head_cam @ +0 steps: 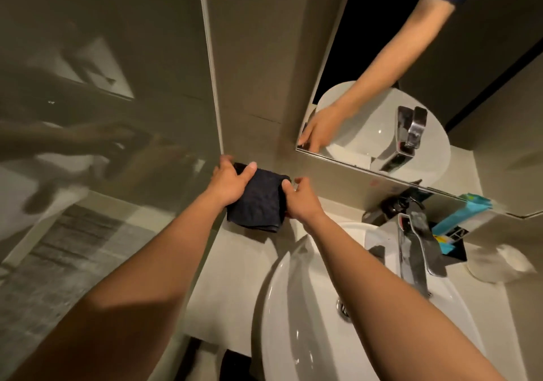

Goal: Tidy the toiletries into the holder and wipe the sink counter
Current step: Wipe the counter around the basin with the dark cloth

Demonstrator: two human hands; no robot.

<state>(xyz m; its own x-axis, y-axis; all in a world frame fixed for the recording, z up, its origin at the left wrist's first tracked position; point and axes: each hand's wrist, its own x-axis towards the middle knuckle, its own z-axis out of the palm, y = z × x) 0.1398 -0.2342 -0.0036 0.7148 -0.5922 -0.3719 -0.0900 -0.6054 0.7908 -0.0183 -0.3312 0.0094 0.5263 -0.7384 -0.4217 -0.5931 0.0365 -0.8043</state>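
A dark blue folded cloth (258, 204) lies at the back left corner of the pale sink counter (235, 251), against the wall. My left hand (229, 180) grips its far left edge, thumb on top. My right hand (299, 201) pinches its right edge. A black holder (458, 251) stands behind the tap at the right, with a turquoise tube (452, 219) and other small toiletries in it.
A white oval basin (293, 307) fills the counter's middle, with a chrome tap (411, 251) and drain (342, 307). A mirror (382, 86) hangs above. A glass partition (102, 86) stands at the left. A round white object (499, 263) sits at the far right.
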